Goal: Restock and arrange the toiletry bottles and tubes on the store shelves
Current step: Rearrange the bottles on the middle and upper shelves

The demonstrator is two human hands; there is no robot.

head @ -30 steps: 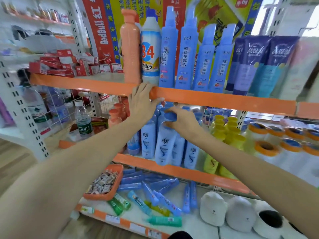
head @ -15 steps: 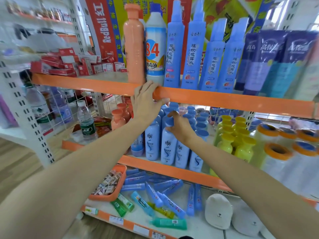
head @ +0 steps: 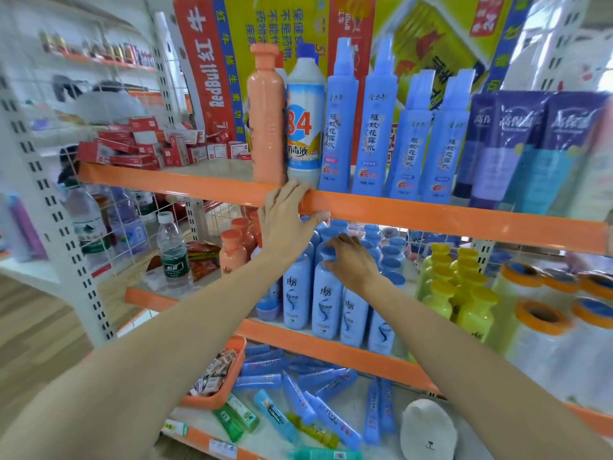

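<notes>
Orange steel edging is framing a store shelving unit as a person is reaching in with both bare arms. Their left hand (head: pixel 285 224) is gripping the front edge of the upper shelf (head: pixel 431 217), fingers lying over the top of the lip and thumb hooking beneath it, just below a tall peach bottle (head: pixel 267 117) and a white 84 disinfectant bottle (head: pixel 305 127). Their right hand (head: pixel 348 260) is reaching under that shelf and closing its fingertips on the blue cap of a pale blue shampoo bottle (head: pixel 326 293), which is standing upright at the front edge of the middle shelf (head: pixel 298 341) among a cluster of matching bottles. Just beside that cluster, toward the shelf's right end, yellow-green bottles (head: pixel 471 310) are standing in rows, with rolls of clear film (head: pixel 544 343) beyond them. Toward the left end, short peach bottles (head: pixel 234 250) are standing near a water bottle (head: pixel 174 254). Along the upper shelf, tall blue spray bottles (head: pixel 374 127) are lining up beside purple tubes (head: pixel 510 144). On the bottom shelf (head: pixel 205 439), blue tubes (head: pixel 298 398) and green tubes (head: pixel 237 418) are lying loose beside an orange tray (head: pixel 229 390) of small packets, and a white plush item (head: pixel 428 429) is sitting toward the right.
</notes>
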